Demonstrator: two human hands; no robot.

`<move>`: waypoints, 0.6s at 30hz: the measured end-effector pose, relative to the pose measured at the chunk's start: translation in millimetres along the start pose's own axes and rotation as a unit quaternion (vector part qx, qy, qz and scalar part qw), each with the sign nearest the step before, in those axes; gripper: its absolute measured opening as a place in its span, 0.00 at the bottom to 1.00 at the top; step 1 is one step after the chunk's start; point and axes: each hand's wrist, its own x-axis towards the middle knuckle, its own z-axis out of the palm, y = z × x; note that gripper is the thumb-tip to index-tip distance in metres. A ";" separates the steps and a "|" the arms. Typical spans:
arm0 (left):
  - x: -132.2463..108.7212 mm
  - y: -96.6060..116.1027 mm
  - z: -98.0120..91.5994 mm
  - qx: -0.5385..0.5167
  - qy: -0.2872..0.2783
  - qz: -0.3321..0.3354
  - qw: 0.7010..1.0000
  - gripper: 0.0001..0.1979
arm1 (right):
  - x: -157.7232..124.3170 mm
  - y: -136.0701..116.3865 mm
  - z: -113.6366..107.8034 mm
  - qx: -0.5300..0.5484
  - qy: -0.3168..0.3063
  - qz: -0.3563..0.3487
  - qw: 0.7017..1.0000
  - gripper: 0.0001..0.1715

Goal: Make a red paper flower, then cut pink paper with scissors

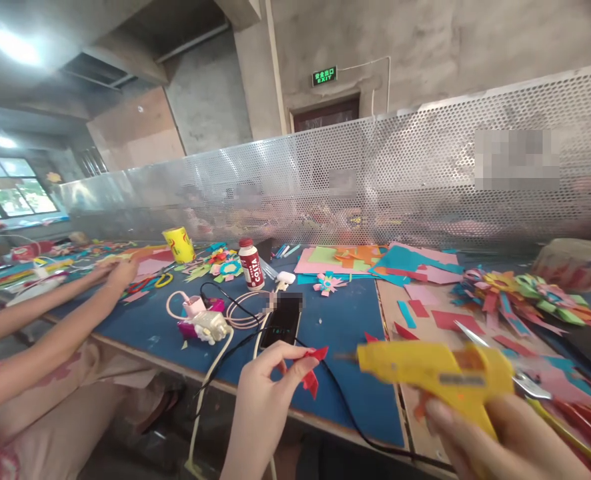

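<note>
Between the thumb and fingers of my left hand (pixel 270 393) is a small folded piece of red paper (pixel 313 377), held over the front of the blue table. My right hand (pixel 495 433) is wrapped round the handle of a yellow hot glue gun (pixel 435 367). The gun's nozzle points left at the red paper, with a gap between them. Just behind my left hand lies a black phone (pixel 281 321). Some red paper scraps (pixel 405 332) lie beyond the glue gun, partly covered by it.
A power strip (pixel 205 325) with plugs and cables sits left of the phone. Behind stand a red-and-white bottle (pixel 251 265) and a yellow roll (pixel 179 245). Scissors (pixel 520 380), paper flowers (pixel 513 290) and paper sheets (pixel 335 259) lie rightward. A co-worker's arms (pixel 90 313) reach in from the left.
</note>
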 end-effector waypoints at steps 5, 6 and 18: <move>-21.8 7.0 -3.5 -0.055 0.086 0.130 0.986 0.02 | 38.1 -18.1 22.7 0.031 0.037 0.172 0.984 0.23; -26.4 9.5 -3.7 -0.079 0.092 0.159 0.980 0.02 | 46.3 -22.2 30.7 0.053 0.033 0.169 0.984 0.21; -36.4 16.6 -10.2 -0.144 0.178 0.161 0.960 0.04 | 201.4 -71.8 172.2 -0.069 -0.124 -0.061 0.988 0.19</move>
